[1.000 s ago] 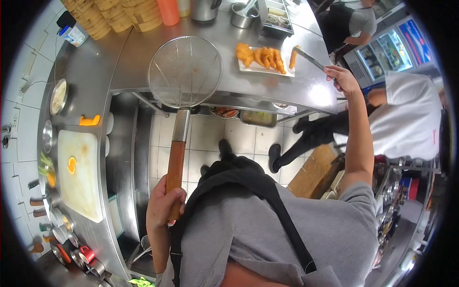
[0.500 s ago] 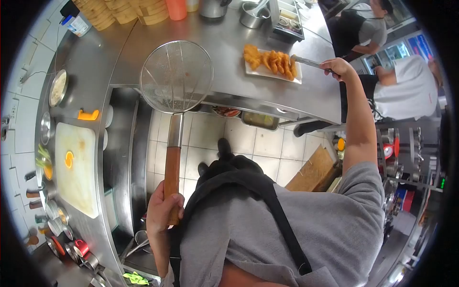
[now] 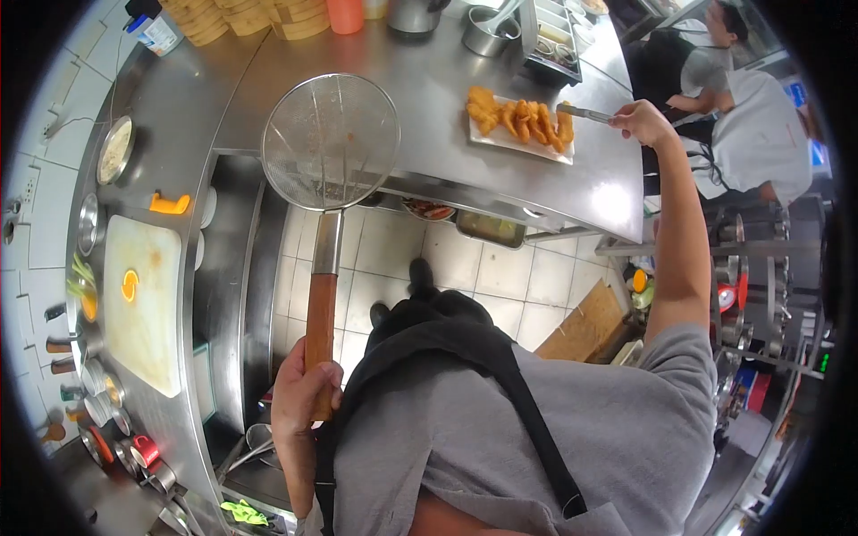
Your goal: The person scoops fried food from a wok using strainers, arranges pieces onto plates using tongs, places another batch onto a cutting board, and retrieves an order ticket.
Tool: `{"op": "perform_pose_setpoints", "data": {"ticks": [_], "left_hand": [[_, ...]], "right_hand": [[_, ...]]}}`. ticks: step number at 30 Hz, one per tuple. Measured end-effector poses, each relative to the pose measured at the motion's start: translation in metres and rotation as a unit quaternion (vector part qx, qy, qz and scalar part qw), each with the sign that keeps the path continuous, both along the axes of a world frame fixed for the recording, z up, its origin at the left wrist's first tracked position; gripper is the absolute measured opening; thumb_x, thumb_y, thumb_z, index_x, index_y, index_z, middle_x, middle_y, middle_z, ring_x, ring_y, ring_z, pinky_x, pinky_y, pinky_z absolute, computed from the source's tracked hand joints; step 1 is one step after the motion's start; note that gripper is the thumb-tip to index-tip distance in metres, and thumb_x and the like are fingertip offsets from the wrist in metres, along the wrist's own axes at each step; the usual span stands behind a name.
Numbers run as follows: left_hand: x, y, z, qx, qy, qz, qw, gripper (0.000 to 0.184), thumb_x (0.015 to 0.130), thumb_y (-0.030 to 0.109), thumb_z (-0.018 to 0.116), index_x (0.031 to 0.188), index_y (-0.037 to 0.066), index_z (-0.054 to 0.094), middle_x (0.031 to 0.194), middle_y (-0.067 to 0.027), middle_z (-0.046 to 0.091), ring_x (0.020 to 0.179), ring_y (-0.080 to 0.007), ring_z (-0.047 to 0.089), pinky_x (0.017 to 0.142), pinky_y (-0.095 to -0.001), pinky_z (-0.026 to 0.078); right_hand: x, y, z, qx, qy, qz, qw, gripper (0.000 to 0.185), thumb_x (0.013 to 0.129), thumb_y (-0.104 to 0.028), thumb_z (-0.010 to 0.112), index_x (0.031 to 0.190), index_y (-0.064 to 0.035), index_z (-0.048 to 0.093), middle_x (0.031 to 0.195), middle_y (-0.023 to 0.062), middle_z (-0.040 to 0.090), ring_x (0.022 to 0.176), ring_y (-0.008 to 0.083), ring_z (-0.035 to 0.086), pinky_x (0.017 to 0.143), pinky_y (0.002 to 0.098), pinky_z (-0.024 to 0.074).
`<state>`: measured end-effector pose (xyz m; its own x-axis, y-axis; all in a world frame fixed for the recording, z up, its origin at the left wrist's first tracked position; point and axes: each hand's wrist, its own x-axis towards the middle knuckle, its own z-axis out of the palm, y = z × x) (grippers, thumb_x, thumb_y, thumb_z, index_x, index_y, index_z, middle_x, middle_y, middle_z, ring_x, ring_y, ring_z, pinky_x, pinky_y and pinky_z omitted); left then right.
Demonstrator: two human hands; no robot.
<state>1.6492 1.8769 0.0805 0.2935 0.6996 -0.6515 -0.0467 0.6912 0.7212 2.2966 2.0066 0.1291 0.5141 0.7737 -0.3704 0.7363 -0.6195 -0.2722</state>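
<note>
Left grip (image 3: 308, 384): fingers closed round the wooden handle (image 3: 323, 326) of a round wire strainer (image 3: 331, 141). Mesh end points away from the body, ahead of this grip, overlapping the near edge of the steel surface (image 3: 429, 121) in view; contact there cannot be told. Small brownish bits on the mesh. Right grip (image 3: 636, 123): arm reaching forward, fingers pinching metal tongs (image 3: 586, 113). Tong tips are at the upper end of the rightmost of the golden fried pieces (image 3: 523, 119); whether they clamp it, cannot tell. Fried pieces lie in a row on a rectangular white plate (image 3: 527, 148), just left of the right grip. Beyond the plate: metal pot (image 3: 490, 32) with a utensil standing in it, and beside it a sectioned container (image 3: 550, 43). Well left of the left grip: pale cutting board (image 3: 141, 313) with an orange slice (image 3: 130, 286) on it; past the board's far end, a yellow-orange object (image 3: 170, 204) and a bowl (image 3: 116, 150) of whitish contents. Beyond the right grip, two other people (image 3: 688, 67) (image 3: 760, 134) stand close together.
</note>
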Motion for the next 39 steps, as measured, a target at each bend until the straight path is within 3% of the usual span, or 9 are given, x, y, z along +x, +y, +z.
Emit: {"op": "perform_pose_setpoints", "data": {"ticks": [2,12,15,17,18,20,21,28,39], "left_hand": [[-0.002,-0.003,0.000,-0.004,0.006,-0.007,1.000,0.031,0.086,0.006,0.058,0.115,0.000,0.050,0.069,-0.0074,0.056,0.047,-0.0139,0.052,0.043,-0.0254,0.044],[-0.006,-0.015,0.001,0.008,0.026,-0.011,1.000,0.035,0.086,0.008,0.057,0.119,-0.001,0.050,0.069,-0.0070,0.057,0.049,-0.0128,0.052,0.044,-0.0243,0.043],[-0.008,-0.016,-0.001,0.002,0.026,-0.005,1.000,0.036,0.086,0.008,0.057,0.120,-0.001,0.050,0.070,-0.0068,0.057,0.050,-0.0124,0.052,0.044,-0.0239,0.043],[-0.008,-0.017,-0.002,0.000,0.020,-0.001,1.000,0.037,0.086,0.008,0.057,0.121,-0.001,0.050,0.070,-0.0067,0.058,0.050,-0.0121,0.053,0.044,-0.0236,0.043],[-0.008,-0.018,-0.001,0.007,0.022,-0.001,1.000,0.037,0.086,0.008,0.058,0.122,-0.001,0.050,0.070,-0.0067,0.058,0.051,-0.0119,0.053,0.044,-0.0233,0.043],[-0.007,-0.020,-0.001,0.014,0.027,-0.002,1.000,0.037,0.086,0.008,0.058,0.122,0.000,0.050,0.071,-0.0067,0.058,0.051,-0.0117,0.053,0.044,-0.0230,0.043],[-0.007,-0.021,-0.001,0.015,0.030,0.002,0.999,0.037,0.086,0.008,0.058,0.122,-0.001,0.050,0.071,-0.0068,0.059,0.051,-0.0116,0.053,0.044,-0.0228,0.043],[-0.006,-0.022,-0.002,0.025,0.007,0.001,1.000,0.037,0.087,0.009,0.058,0.122,-0.001,0.051,0.071,-0.0069,0.059,0.052,-0.0110,0.053,0.044,-0.0225,0.043],[-0.008,-0.021,-0.007,0.027,0.012,-0.032,0.999,0.034,0.087,0.009,0.058,0.119,0.000,0.051,0.071,-0.0058,0.058,0.054,-0.0103,0.053,0.047,-0.0226,0.045]], "right_hand": [[-0.010,0.002,-0.001,-0.004,-0.089,0.098,0.991,0.027,0.081,-0.028,0.074,0.087,-0.0014,0.074,0.060,0.0040,0.062,0.048,0.0124,0.049,0.043,0.0327,0.0367],[-0.020,-0.009,0.006,-0.046,-0.067,0.020,0.997,0.028,0.080,-0.028,0.074,0.091,-0.0017,0.075,0.062,0.0047,0.062,0.053,0.0146,0.054,0.053,0.0328,0.0430],[-0.029,-0.025,0.009,-0.053,-0.116,0.045,0.991,0.028,0.078,-0.026,0.075,0.097,-0.0052,0.075,0.071,0.0079,0.068,0.063,0.0190,0.062,0.061,0.0345,0.0482],[-0.049,-0.047,0.006,0.050,-0.315,0.168,0.933,0.028,0.077,-0.020,0.074,0.104,-0.0107,0.075,0.085,0.0109,0.071,0.080,0.0260,0.068,0.073,0.0380,0.0522],[-0.050,-0.054,0.002,0.049,-0.314,0.166,0.933,0.028,0.077,-0.020,0.074,0.104,-0.0107,0.075,0.085,0.0109,0.071,0.080,0.0260,0.068,0.073,0.0380,0.0522],[-0.052,-0.068,-0.013,0.093,-0.354,0.209,0.907,0.025,0.080,-0.018,0.072,0.105,-0.0141,0.073,0.096,0.0107,0.069,0.096,0.0302,0.067,0.083,0.0429,0.0520],[-0.054,-0.077,-0.020,0.128,-0.358,0.225,0.897,0.026,0.081,-0.014,0.070,0.107,-0.0141,0.071,0.087,0.0104,0.066,0.094,0.0293,0.066,0.081,0.0431,0.0522],[-0.057,-0.101,-0.062,0.151,-0.379,0.221,0.886,0.025,0.087,-0.016,0.065,0.112,-0.0172,0.068,0.087,0.0069,0.064,0.090,0.0270,0.065,0.077,0.0418,0.0533],[-0.076,-0.128,-0.058,0.146,-0.342,0.171,0.913,0.027,0.084,-0.018,0.069,0.111,-0.0164,0.070,0.094,0.0074,0.067,0.094,0.0286,0.066,0.081,0.0414,0.0524]]}}
